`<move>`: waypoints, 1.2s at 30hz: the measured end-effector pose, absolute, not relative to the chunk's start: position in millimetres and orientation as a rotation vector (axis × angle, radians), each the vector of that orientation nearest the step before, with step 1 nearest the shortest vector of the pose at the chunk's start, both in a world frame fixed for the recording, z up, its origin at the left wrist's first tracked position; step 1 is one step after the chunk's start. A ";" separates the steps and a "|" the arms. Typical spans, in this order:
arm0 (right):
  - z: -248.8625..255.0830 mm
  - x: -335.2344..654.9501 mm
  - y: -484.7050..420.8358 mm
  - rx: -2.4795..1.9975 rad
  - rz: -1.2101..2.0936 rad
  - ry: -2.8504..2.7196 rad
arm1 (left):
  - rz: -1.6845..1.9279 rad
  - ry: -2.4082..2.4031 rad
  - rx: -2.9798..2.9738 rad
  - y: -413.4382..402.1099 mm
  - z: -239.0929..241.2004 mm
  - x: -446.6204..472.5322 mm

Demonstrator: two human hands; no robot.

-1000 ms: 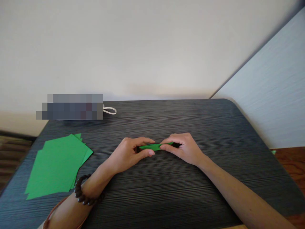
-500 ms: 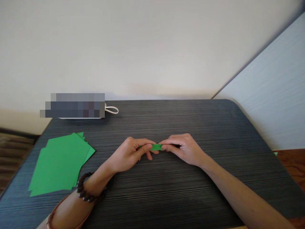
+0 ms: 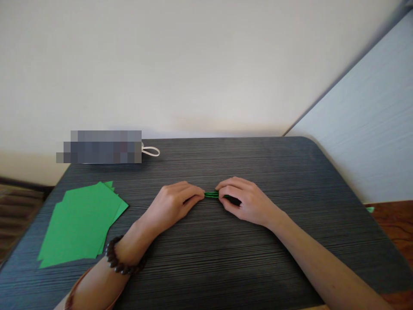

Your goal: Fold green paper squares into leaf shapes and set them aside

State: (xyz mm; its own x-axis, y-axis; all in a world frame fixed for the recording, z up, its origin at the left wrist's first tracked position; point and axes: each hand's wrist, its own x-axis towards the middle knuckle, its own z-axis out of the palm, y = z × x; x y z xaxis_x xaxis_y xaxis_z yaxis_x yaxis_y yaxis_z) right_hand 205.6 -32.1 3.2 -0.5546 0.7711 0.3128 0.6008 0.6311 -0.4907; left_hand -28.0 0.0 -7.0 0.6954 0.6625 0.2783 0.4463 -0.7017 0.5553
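A narrow strip of folded green paper (image 3: 211, 195) stretches between my two hands above the middle of the dark table. Its layered edges face up, and both ends are hidden by fingers. My left hand (image 3: 179, 200) is closed, with thumb and fingertips pinching the left end. On the other side my right hand (image 3: 245, 198) is closed around the right end, thumb below and fingers curled above. A beaded bracelet (image 3: 119, 258) circles my left wrist.
Several green paper sheets (image 3: 80, 224) lie in a loose pile on the left of the table (image 3: 206, 267). Behind them stands a blurred-out object (image 3: 103, 148) with a pale loop (image 3: 151, 151). A wall (image 3: 206, 64) rises at the back; a white panel (image 3: 371, 116) is at right.
The folded paper has turned from showing its flat green face to showing its layered edges. The fingers of both hands have shifted their hold; the left fingers are now drawn together.
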 end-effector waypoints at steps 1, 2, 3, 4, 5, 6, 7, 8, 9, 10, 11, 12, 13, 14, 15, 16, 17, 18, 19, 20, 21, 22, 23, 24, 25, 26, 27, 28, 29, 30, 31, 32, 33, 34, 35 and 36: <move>4.7 205.3 -32.4 -1.086 0.454 -2.351 | 0.639 0.862 2.471 -0.1 -6.0 -27.8; 5.7 205.0 -32.6 -1.098 0.462 -2.349 | 0.626 0.874 2.482 -0.2 -4.7 -27.4; 6.3 204.7 -32.7 -1.111 0.467 -2.343 | 0.611 0.885 2.488 -0.4 -3.3 -26.7; 6.4 204.2 -32.7 -1.127 0.469 -2.333 | 0.597 0.896 2.491 -0.7 -2.1 -25.8; 6.1 203.5 -32.8 -1.146 0.465 -2.326 | 0.587 0.907 2.488 -1.1 -1.2 -24.6; 5.5 202.7 -32.9 -1.167 0.452 -2.320 | 0.589 0.923 2.483 -1.6 -0.8 -23.4; 4.7 201.7 -33.2 -1.186 0.434 -2.316 | 0.605 0.945 2.476 -2.3 -0.7 -22.0; 4.0 200.5 -33.6 -1.204 0.416 -2.312 | 0.630 0.972 2.469 -3.1 -1.0 -20.6; 3.3 199.3 -34.1 -1.217 0.403 -2.310 | 0.654 1.002 2.463 -4.0 -1.5 -19.3; 2.9 198.1 -34.8 -1.228 0.394 -2.306 | 0.673 1.029 2.458 -5.0 -2.1 -18.2; 2.7 196.9 -35.5 -1.241 0.387 -2.299 | 0.687 1.051 2.455 -6.0 -2.5 -17.1; 2.8 195.9 -36.2 -1.259 0.383 -2.288 | 0.691 1.069 2.453 -7.0 -2.7 -16.3; 3.1 195.0 -36.8 -1.279 0.381 -2.278 | 0.688 1.082 2.450 -8.0 -2.4 -15.6; 3.5 194.2 -37.4 -1.297 0.378 -2.269 | 0.684 1.095 2.448 -8.9 -1.8 -15.1; 4.0 193.6 -37.9 -1.315 0.377 -2.262 | 0.680 1.107 2.447 -9.7 -0.9 -14.7; 4.5 193.2 -38.2 -1.329 0.376 -2.260 | 0.672 1.117 2.448 -10.3 0.2 -14.4; 5.0 192.7 -38.5 -1.340 0.376 -2.262 | 0.657 1.121 2.453 -10.8 1.3 -14.0; 5.4 192.3 -38.6 -1.347 0.375 -2.266 | 0.638 1.120 2.462 -11.1 2.4 -13.5; 5.6 191.7 -38.7 -1.354 0.374 -2.272 | 0.620 1.117 2.473 -11.4 3.1 -12.8; 5.8 190.9 -38.8 -1.364 0.372 -2.280 | 0.600 1.118 2.484 -11.7 3.6 -11.9; 5.9 189.9 -38.8 -1.374 0.368 -2.289 | 0.583 1.121 2.497 -12.0 3.8 -10.9; 5.9 188.5 -38.9 -1.388 0.361 -2.298 | 0.568 1.131 2.509 -12.4 3.7 -9.6; 5.8 186.9 -39.1 -1.405 0.351 -2.306 | 0.553 1.144 2.522 -13.0 3.3 -8.2; 5.6 185.1 -39.4 -1.425 0.340 -2.312 | 0.539 1.159 2.533 -13.7 2.8 -6.6; 5.4 183.2 -39.7 -1.448 0.326 -2.314 | 0.526 1.177 2.544 -14.5 2.2 -5.1; 5.2 181.4 -40.0 -1.471 0.312 -2.315 | 0.515 1.197 2.553 -15.4 1.6 -3.5; 5.1 179.7 -40.4 -1.495 0.299 -2.311 | 0.511 1.222 2.557 -16.3 1.0 -2.0; 5.0 178.3 -40.8 -1.518 0.287 -2.306 | 0.514 1.250 2.557 -17.3 0.5 -0.6; 4.8 177.2 -41.2 -1.540 0.277 -2.296 | 0.523 1.277 2.556 -18.2 0.0 0.7; 4.7 176.4 -41.5 -1.562 0.268 -2.282 | 0.534 1.305 2.552 -18.9 -0.4 1.9; 4.5 175.9 -41.8 -1.582 0.263 -2.266 | 0.544 1.330 2.547 -19.5 -0.8 2.9; 4.2 175.7 -42.0 -1.600 0.259 -2.249 | 0.551 1.349 2.542 -19.9 -1.1 3.8; 3.8 175.6 -42.1 -1.614 0.256 -2.235 | 0.555 1.363 2.537 -20.2 -1.3 4.5; 3.2 175.5 -42.1 -1.624 0.253 -2.226 | 0.557 1.374 2.531 -20.2 -1.4 5.0; 2.6 175.5 -42.1 -1.629 0.252 -2.221 | 0.560 1.379 2.526 -20.1 -1.5 5.3; 1.9 175.4 -42.0 -1.629 0.255 -2.220 | 0.564 1.378 2.523 -19.9 -1.5 5.2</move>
